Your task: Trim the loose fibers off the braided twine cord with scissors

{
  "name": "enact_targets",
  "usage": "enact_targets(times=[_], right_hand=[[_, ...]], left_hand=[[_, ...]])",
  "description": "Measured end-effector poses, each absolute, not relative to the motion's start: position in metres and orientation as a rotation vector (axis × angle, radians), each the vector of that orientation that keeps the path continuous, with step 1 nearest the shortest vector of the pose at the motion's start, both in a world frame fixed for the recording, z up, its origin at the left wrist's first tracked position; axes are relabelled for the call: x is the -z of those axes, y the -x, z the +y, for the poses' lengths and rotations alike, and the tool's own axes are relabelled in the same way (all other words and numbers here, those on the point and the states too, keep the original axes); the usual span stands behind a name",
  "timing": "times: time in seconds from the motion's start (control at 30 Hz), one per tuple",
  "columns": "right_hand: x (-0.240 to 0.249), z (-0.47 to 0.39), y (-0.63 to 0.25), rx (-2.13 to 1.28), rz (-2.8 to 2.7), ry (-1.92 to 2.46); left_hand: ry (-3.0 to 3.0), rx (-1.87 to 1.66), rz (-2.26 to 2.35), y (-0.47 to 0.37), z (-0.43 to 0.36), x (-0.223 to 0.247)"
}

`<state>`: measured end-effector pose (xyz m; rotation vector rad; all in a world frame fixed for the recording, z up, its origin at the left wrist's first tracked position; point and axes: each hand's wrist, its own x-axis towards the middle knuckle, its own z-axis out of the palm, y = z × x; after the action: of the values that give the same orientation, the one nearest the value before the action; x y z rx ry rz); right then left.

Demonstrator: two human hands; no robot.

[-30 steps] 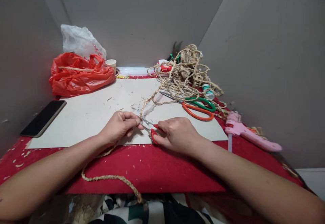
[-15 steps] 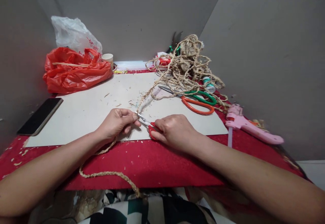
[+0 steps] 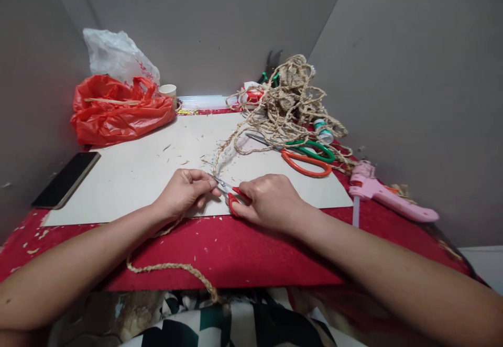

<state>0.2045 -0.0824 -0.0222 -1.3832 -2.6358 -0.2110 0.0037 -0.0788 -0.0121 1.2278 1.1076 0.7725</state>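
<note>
My left hand (image 3: 188, 192) pinches a braided straw rope (image 3: 173, 267) above the front part of a white board (image 3: 129, 179). One stretch of the rope runs from the fingers up to a tangled heap of rope (image 3: 291, 95); another comes out under my left wrist and drops over the table's front edge. My right hand (image 3: 271, 200) is closed around the red handles of small scissors (image 3: 232, 203). Their blades meet the rope right beside my left fingertips. Whether the blades have gone through it, I cannot tell.
Large scissors (image 3: 308, 161) with green and orange handles lie by the heap. A pink glue gun (image 3: 393, 195) rests at the right edge. At left are a phone (image 3: 66, 179), a red plastic bag (image 3: 121, 116) and a paper cup (image 3: 168, 93). Grey walls (image 3: 196, 22) enclose the table.
The handles of the small scissors have shifted slightly and the blades sit at a somewhat different angle at the rope. My left hand has moved a little to the right. The view has shifted slightly.
</note>
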Motion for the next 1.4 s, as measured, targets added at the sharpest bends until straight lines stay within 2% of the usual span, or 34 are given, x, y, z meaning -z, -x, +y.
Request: enact_targets(times=[0.3, 0.87, 0.97, 1.2, 1.4], right_hand=[[0.026, -0.08, -0.206, 0.08, -2.644, 1.398], [0.031, -0.08, -0.206, 0.082, -2.552, 1.333], [0.033, -0.079, -0.207, -0.008, -2.516, 1.304], [0.032, -0.073, -0.209, -0.459, -2.177, 1.25], [0.031, -0.072, -0.211, -0.512, -2.141, 1.194]], left_hand=[[-1.225, -0.792, 1.113, -0.003, -0.077, 0.016], [-1.166, -0.858, 1.122, -0.006, -0.08, 0.013], [-1.121, -0.899, 1.09, -0.006, -0.077, 0.014], [-0.924, -0.881, 0.943, 0.006, -0.063, 0.015], [-0.884, -0.861, 0.847, 0.009, -0.062, 0.012]])
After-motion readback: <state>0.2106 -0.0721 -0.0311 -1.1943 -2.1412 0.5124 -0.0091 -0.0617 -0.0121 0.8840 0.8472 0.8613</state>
